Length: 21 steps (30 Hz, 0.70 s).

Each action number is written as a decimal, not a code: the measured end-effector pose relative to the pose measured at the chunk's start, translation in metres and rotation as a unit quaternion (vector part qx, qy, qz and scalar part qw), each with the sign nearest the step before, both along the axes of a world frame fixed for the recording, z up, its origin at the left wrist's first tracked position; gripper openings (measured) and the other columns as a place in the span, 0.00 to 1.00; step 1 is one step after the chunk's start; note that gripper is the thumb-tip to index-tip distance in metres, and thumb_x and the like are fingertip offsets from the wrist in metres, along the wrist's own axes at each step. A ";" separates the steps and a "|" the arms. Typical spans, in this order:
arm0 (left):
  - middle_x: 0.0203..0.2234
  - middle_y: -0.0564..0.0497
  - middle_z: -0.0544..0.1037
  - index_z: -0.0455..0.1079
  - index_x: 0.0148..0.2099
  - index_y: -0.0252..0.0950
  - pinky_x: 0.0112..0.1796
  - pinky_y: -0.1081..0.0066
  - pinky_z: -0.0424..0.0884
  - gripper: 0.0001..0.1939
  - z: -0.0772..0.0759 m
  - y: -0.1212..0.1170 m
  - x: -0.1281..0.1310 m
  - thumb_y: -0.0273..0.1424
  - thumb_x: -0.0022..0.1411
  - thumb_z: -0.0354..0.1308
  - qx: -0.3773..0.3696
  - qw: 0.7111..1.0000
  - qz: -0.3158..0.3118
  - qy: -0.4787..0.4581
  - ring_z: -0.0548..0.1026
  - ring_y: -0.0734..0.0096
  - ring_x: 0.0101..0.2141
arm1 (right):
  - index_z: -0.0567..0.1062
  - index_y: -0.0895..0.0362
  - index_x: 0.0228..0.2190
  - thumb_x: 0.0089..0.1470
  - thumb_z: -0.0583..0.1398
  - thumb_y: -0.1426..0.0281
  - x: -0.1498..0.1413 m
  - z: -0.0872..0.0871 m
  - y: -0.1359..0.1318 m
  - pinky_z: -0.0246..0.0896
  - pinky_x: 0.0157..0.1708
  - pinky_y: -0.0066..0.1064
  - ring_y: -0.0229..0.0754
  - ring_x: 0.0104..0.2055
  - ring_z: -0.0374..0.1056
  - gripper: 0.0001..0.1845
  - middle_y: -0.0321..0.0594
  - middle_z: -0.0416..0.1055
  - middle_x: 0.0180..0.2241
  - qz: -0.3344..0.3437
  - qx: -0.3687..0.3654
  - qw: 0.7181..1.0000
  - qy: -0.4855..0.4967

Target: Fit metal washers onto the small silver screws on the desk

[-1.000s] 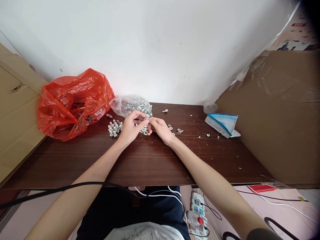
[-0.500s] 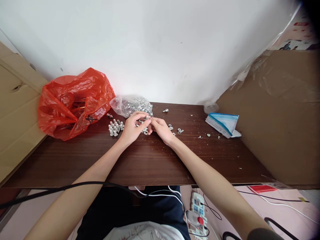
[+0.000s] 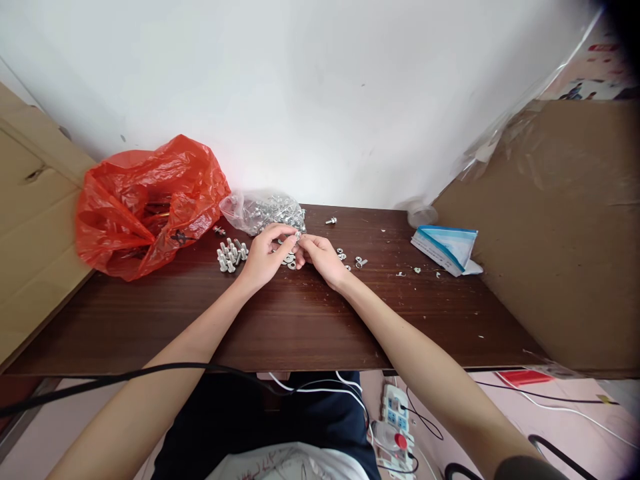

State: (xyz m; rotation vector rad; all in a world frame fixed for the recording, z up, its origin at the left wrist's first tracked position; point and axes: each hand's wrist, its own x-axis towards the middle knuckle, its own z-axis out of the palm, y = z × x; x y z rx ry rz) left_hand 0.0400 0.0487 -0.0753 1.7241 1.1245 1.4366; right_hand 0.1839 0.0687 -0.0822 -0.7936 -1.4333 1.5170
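Observation:
My left hand (image 3: 264, 255) and my right hand (image 3: 320, 257) meet fingertip to fingertip over the dark wooden table (image 3: 280, 320). Both pinch a small silver metal part (image 3: 296, 235), a bolt or a washer; it is too small to name exactly. Loose washers (image 3: 289, 260) lie on the table just under the fingers. A cluster of upright silver bolts (image 3: 231, 254) stands left of my left hand. A clear plastic bag of metal hardware (image 3: 263, 209) lies right behind both hands.
A crumpled red plastic bag (image 3: 145, 203) sits at the back left. More small parts (image 3: 353, 259) are scattered right of my hands, and one bolt (image 3: 331, 221) lies near the wall. A blue-white packet (image 3: 445, 247) rests at right. Cardboard panels (image 3: 560, 227) flank the table. Cables and a power strip (image 3: 397, 420) lie below.
Both hands stay at the same spot; only the fingers shift slightly around the small metal part between them.

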 end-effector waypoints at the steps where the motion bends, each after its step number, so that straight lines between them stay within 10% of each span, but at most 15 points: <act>1: 0.42 0.44 0.75 0.75 0.39 0.34 0.36 0.70 0.71 0.11 0.000 0.000 0.000 0.36 0.60 0.56 0.005 1.000 0.000 0.005 0.74 0.65 0.43 | 0.70 0.57 0.22 0.51 0.60 0.56 0.000 0.000 0.000 0.61 0.26 0.29 0.34 0.18 0.61 0.17 0.30 0.64 0.14 0.001 -0.002 1.000 -0.002; 21: 0.41 0.46 0.74 0.72 0.42 0.35 0.33 0.72 0.70 0.11 -0.002 0.000 0.000 0.36 0.63 0.53 -0.004 1.000 -0.009 0.021 0.73 0.68 0.40 | 0.69 0.57 0.22 0.52 0.59 0.60 0.000 -0.001 0.001 0.62 0.26 0.29 0.34 0.18 0.62 0.15 0.29 0.64 0.14 -0.002 -0.006 1.000 0.004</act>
